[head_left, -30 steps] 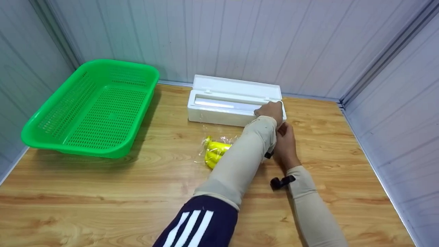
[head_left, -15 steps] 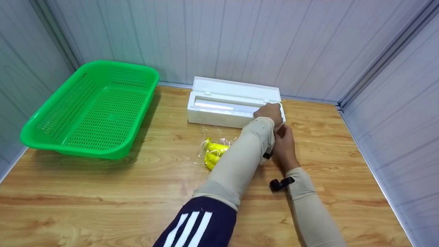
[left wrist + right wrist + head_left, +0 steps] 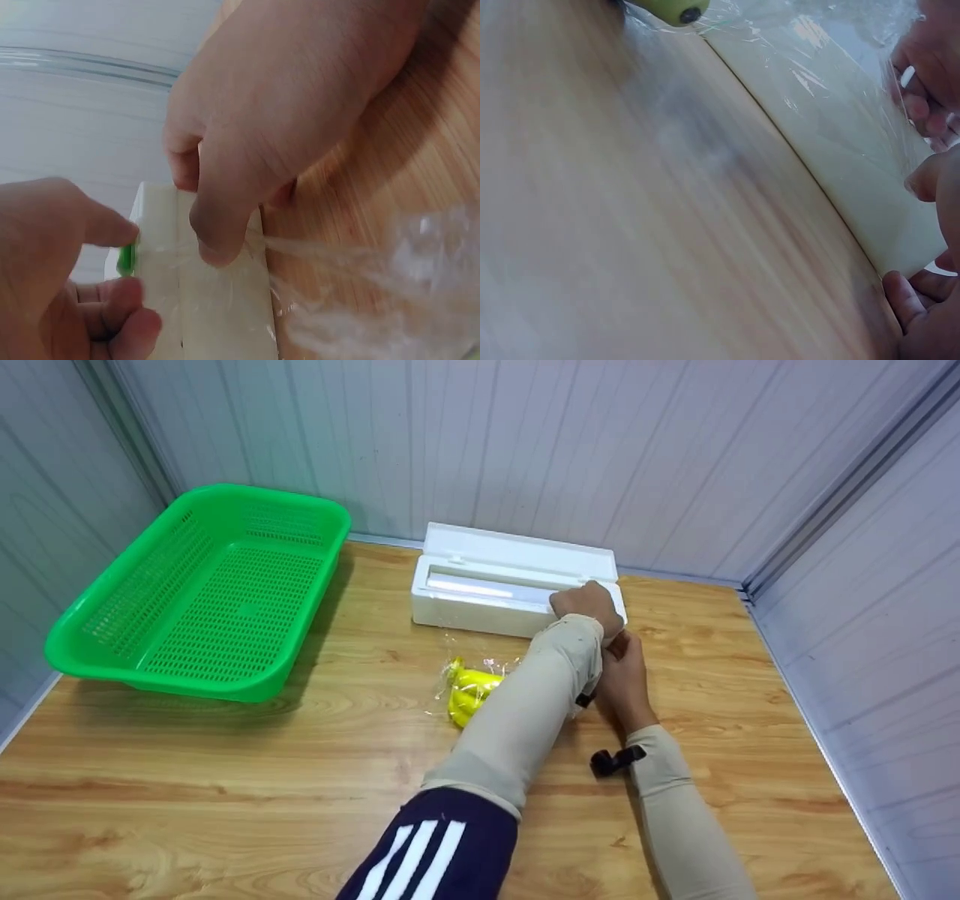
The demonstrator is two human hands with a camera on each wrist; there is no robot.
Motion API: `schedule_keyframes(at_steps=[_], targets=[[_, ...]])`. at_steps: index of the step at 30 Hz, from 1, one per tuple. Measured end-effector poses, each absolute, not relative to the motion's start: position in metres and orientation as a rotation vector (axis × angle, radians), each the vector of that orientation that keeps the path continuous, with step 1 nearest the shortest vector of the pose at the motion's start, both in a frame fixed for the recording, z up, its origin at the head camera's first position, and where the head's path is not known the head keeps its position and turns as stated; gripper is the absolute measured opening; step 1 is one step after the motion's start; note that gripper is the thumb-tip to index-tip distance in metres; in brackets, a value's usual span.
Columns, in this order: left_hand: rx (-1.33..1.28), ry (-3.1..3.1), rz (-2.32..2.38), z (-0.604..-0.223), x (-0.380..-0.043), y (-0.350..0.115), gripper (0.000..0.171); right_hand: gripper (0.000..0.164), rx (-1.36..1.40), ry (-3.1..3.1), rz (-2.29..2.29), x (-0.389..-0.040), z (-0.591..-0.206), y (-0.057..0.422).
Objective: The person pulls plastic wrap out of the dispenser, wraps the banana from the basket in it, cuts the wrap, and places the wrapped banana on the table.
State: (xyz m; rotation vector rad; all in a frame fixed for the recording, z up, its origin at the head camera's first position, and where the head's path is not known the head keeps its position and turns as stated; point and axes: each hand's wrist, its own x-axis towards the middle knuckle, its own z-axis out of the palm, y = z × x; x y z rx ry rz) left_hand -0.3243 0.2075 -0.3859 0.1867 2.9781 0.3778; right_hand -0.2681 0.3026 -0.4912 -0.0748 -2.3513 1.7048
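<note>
1. White box (image 3: 476,613), long; on the wooden table (image 3: 225,817). Lid (image 3: 517,550) raised along the box's rear edge.
2. Left hand (image 3: 587,606): over the right end of the box, which lies directly beneath it. Finger and thumb brought together on a small green piece (image 3: 126,260) at the top of the box.
3. Right hand (image 3: 626,675): at the box's right end, touching it; clamped on the front corner, thumb on the box's face, other fingers about the end.
4. Clear film (image 3: 806,75): drawn across the box's front and out before it.
5. Yellow bananas (image 3: 476,682), film-wrapped: in front of the box, apart from it; partly hidden by the left sleeve (image 3: 510,720).
6. Green basket (image 3: 66,656): left of the box, well apart.
</note>
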Motion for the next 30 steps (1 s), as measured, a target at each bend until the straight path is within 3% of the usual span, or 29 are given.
schedule_keyframes(at_steps=[24,30], targets=[[0.109,2.878,0.578,-0.3835,-0.3273,0.2002,0.022,0.046,-0.092,-2.385,1.694,-0.2696,-0.4906,0.3023],[0.099,2.863,0.617,-0.3858,-0.3291,0.1977,0.028,0.049,-0.107,-2.438,1.641,-0.2699,-0.4924,0.3019]])
